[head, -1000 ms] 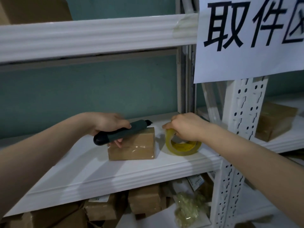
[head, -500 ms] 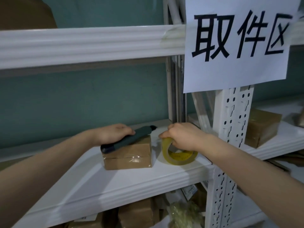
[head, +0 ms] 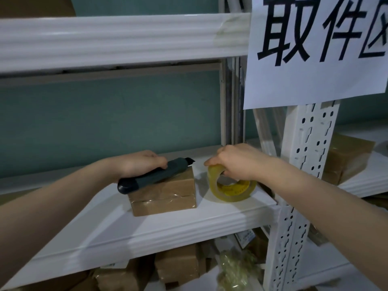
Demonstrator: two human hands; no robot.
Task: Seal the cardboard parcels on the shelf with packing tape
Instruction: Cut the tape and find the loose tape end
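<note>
Below a large white paper sign with black characters, on the middle board of the white metal shelf rack, almost nothing different from a second ago beyond a slight drift of the view. Small brown cardboard parcel in the same spot, near the board's front edge and left of the perforated upright, a glossy band of clear tape already across its near face. Just right of it and apart from it, the yellowish clear packing tape roll, on edge and tilted, likewise unmoved. Right hand over the top of the roll as before, fingers curled round the rim, one fingertip at the far-left edge; no telling about a lifted free end. Left hand the one real change: earlier with a finger visible beneath the tool, now wrapped over it from above, fingertips hidden on the far side, holding the dark green utility knife with a black butt flat along the parcel's top, tip past the right edge toward the roll. Reads as a steadying hold; no strip drawn yet, so the next seal probably not begun. On to the rack's levels: on this board, just parcel and roll in view; on the right-hand board beyond the upright, another brown taped box; on the level below, several more cardboard boxes beside a crumpled pale plastic bag.
</note>
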